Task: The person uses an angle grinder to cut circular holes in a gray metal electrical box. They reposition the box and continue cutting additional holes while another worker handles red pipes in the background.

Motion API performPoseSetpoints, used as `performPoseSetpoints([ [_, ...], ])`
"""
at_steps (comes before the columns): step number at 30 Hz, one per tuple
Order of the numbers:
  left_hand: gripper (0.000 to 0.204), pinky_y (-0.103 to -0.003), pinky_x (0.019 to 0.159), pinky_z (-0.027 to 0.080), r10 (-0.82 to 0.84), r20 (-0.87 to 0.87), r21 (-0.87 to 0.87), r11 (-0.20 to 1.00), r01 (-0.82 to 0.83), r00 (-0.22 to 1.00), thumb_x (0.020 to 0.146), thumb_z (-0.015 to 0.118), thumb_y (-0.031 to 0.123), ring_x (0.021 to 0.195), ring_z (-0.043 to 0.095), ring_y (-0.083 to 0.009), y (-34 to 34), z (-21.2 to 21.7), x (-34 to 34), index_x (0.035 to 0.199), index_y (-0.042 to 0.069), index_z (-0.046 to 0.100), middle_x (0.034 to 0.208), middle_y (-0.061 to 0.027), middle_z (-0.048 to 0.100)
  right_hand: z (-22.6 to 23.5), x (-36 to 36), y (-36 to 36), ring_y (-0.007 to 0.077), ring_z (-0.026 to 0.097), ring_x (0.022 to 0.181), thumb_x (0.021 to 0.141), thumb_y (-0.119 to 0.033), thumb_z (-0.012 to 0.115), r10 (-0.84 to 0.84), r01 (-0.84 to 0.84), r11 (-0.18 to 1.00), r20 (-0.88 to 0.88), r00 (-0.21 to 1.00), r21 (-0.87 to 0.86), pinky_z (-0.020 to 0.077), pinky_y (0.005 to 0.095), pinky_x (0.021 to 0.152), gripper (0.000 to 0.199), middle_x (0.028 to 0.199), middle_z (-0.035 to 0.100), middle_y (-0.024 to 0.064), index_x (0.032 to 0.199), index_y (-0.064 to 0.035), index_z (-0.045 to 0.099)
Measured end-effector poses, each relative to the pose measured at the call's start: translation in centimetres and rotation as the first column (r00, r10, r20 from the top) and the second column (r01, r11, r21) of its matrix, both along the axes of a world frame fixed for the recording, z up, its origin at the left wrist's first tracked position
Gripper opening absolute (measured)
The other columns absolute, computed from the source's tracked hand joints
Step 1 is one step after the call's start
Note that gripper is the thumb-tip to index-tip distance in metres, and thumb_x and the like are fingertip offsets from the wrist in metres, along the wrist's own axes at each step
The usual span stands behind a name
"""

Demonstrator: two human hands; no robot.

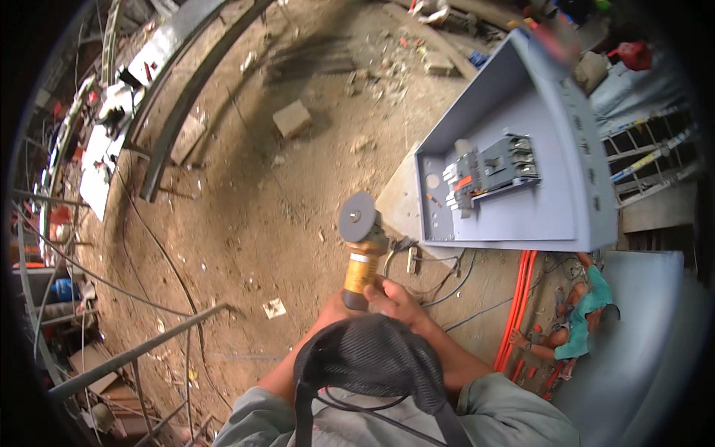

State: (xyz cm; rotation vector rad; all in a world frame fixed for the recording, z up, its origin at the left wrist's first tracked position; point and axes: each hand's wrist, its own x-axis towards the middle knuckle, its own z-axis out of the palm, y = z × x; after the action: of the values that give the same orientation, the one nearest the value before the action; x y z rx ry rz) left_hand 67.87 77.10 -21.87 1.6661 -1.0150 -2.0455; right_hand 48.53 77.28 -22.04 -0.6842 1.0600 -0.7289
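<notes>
An angle grinder [360,270] with a yellow body points away from me, its round grey disc [357,216] at the far end. The dark rear end of the grinder is between my hands. My left hand [337,308] is closed against its left side, with the fingers partly hidden. On the other side, my right hand [397,299] has its fingers bent around the rear of the body. To the right of the disc stands an open grey metal electrical box [544,216]. Inside it a circuit breaker [510,164] is mounted beside a smaller switching device [463,181].
A person in a teal shirt [585,328] crouches at the right, one hand by orange conduits [521,298]. Cables [460,279] lie on the ground below the box. Metal bars [141,354] cross the lower left. A brick-like block [291,119] rests on the dirt floor.
</notes>
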Motion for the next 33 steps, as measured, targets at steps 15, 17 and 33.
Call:
performPoseSetpoints([
  [15, 0.051, -0.032, 0.085, 0.057, -0.494, -0.344, -0.500, 0.816, 0.289, 0.799, 0.089, 0.083, 0.016, 0.101, 0.070, -0.0144, 1.9, 20.9, -17.1, 0.135, 0.002, 0.063, 0.112, -0.0053, 0.073, 24.3, -13.2, 5.1, 0.0180, 0.074, 0.101, 0.083, -0.012, 0.092, -0.506, 0.493, 0.832, 0.016, 0.862, -0.254, 0.0580, 0.0347, 0.095, 0.037, 0.109, 0.079, 0.0081, 0.116, -0.0009, 0.079],
  [17, 0.050, -0.030, 0.077, 0.055, -0.539, -0.365, -0.494, 0.803, 0.333, 0.759, 0.085, 0.086, 0.011, 0.095, 0.069, -0.0127, 2.7, 23.0, -19.8, 0.128, 0.002, 0.063, 0.106, -0.0037, 0.071, 26.2, -15.8, 6.6, 0.0205, 0.075, 0.101, 0.079, -0.006, 0.088, -0.528, 0.521, 0.812, 0.048, 0.848, -0.263, 0.0579, 0.0364, 0.096, 0.039, 0.110, 0.079, 0.0083, 0.116, -0.0009, 0.078],
  [33, 0.091, -0.040, 0.105, 0.056, -0.722, -0.311, -0.680, 0.623, 0.387, 0.618, 0.078, 0.094, 0.019, 0.122, 0.071, -0.0271, -8.0, 20.1, -25.6, 0.154, 0.001, 0.047, 0.128, -0.0179, 0.071, 27.5, -18.9, -0.8, 0.0249, 0.076, 0.115, 0.092, -0.006, 0.085, -0.743, 0.674, 0.618, -0.020, 0.669, -0.406, 0.0580, 0.0401, 0.107, 0.033, 0.120, 0.080, 0.0158, 0.123, 0.0031, 0.076],
])
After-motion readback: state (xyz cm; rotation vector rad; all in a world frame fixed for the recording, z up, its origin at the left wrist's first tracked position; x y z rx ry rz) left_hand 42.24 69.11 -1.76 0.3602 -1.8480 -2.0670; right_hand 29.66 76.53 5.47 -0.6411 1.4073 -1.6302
